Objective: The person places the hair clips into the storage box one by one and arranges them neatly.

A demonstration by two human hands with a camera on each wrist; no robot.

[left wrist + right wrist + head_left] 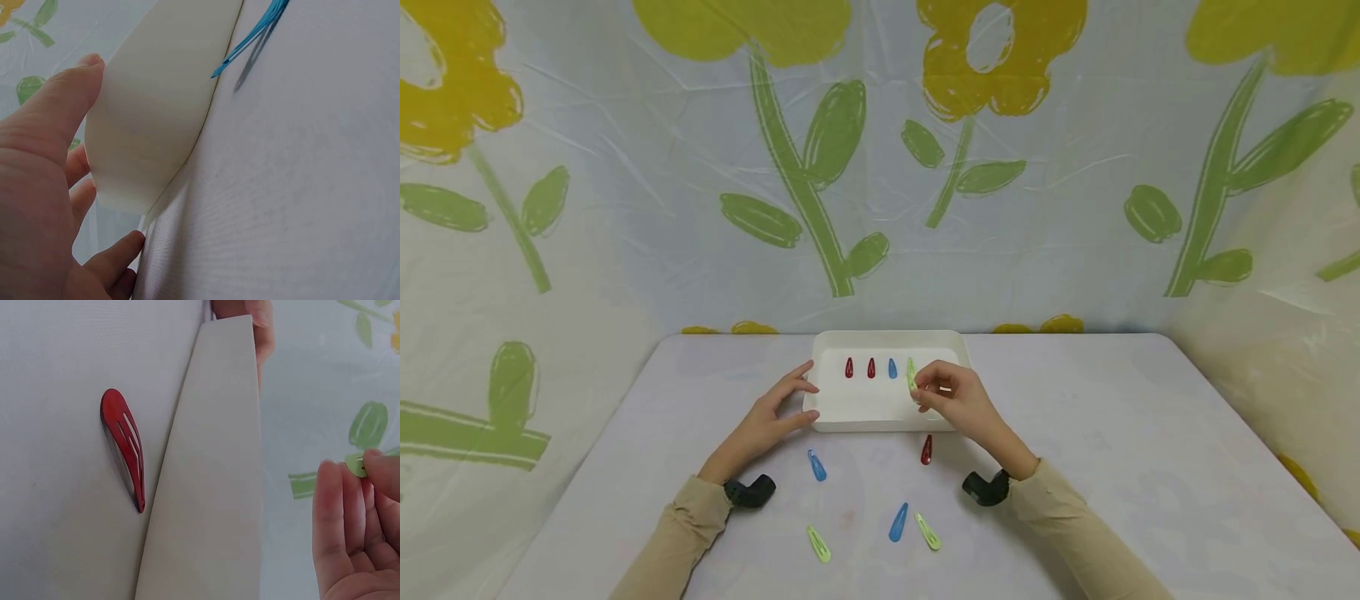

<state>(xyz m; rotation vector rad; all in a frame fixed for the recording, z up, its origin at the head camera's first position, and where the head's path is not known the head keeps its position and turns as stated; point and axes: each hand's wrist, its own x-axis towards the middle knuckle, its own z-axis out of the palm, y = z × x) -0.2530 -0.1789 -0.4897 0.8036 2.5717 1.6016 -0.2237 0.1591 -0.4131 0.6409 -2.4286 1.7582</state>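
Between thumb and fingers my right hand [953,400] pinches a light green snap hair clip [355,465] over the right part of a white tray [865,410]. Inside the tray stand two red hair clips [849,367] and a blue hair clip [892,368] in a row, with the green one at the row's right end. My left hand [771,417] is spread at the tray's left side, its thumb and fingers at the rim. In the left wrist view the thumb [87,81] lies against the tray's top edge, with fingers beyond it.
On the table before the tray lie a red hair clip [927,449], two blue hair clips [817,466] and two green hair clips [818,544]. A flowered sheet [700,275] hangs behind the table. Dark wrist cameras [751,492] sit on both wrists.
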